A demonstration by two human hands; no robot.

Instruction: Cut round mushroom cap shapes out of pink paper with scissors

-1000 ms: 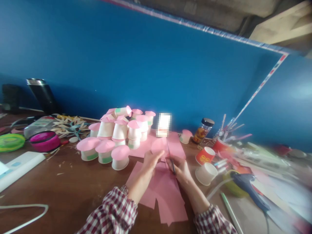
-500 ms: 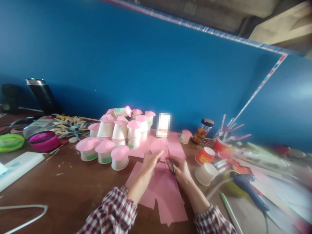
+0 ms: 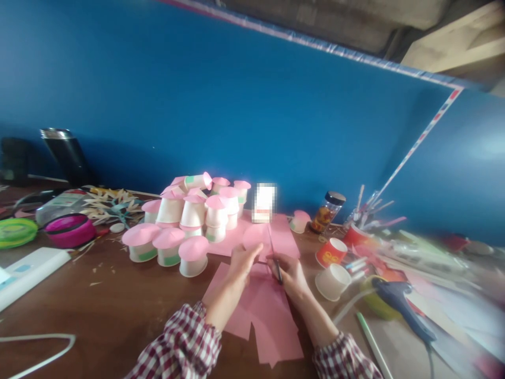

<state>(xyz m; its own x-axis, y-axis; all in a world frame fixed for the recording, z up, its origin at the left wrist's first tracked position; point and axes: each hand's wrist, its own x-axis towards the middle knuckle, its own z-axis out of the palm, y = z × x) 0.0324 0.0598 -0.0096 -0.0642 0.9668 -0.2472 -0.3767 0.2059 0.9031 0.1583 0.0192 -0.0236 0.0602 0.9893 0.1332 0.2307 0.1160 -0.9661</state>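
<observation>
My left hand (image 3: 241, 267) is closed on a piece of pink paper (image 3: 255, 236) with a rounded edge, thumb on top. In my right hand (image 3: 292, 278) is a pair of scissors (image 3: 279, 271), dark at the handle, its thin blades pointing away from me at the paper's right side. Both hands are close together, above cut pink sheets (image 3: 270, 310) on the table. To the left stand several white paper cups (image 3: 193, 266) topped with pink paper cones (image 3: 193, 247), some stacked. A bright, pixelated rectangle (image 3: 264, 202) stands behind the paper.
Right of my hands are a red paper cup (image 3: 331, 252), a white cup (image 3: 333, 281), a lidded jar (image 3: 327, 211) and a glue gun (image 3: 404, 305). A magenta case (image 3: 70, 230), power strip (image 3: 31, 273) and black tumbler (image 3: 65, 152) lie leftward. A blue partition (image 3: 252, 105) closes the back.
The scissors have shifted slightly in my right hand, and less of the blades shows against the pink paper. My left hand keeps its hold. Everything else stays in place.
</observation>
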